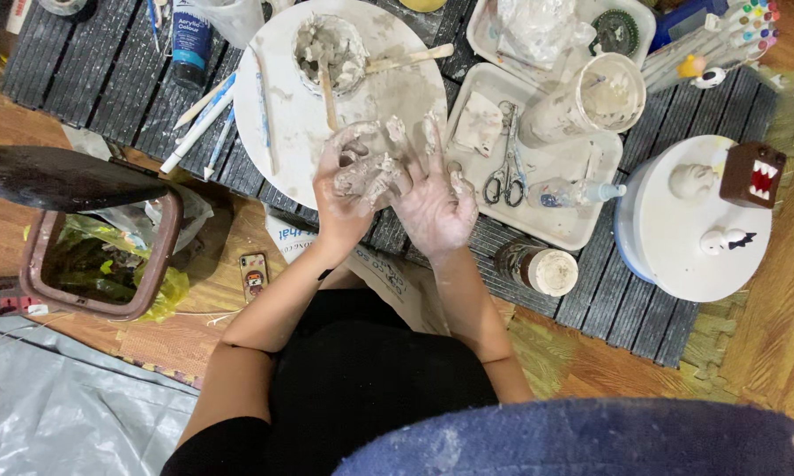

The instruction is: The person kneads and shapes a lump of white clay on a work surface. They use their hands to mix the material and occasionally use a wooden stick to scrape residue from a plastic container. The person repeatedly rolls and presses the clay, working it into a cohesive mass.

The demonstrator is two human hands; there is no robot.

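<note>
My left hand [344, 189] is curled around a lump of wet grey clay [368, 172] over the near edge of a round white board [282, 97]. Beside it, touching the lump, my right hand [432, 198] lies palm up with fingers spread, smeared with clay. A small clay-coated bowl [329, 51] with a wooden stick in it stands on the board just beyond the hands.
A white tray [555, 167] to the right holds scissors [507, 167], a clay-smeared cup [600, 97] and a small bottle. Further right stands a round white stand [679, 229] with small figures. A jar [538, 267] sits near. A brown bin [97, 256] and phone [254, 275] lie left.
</note>
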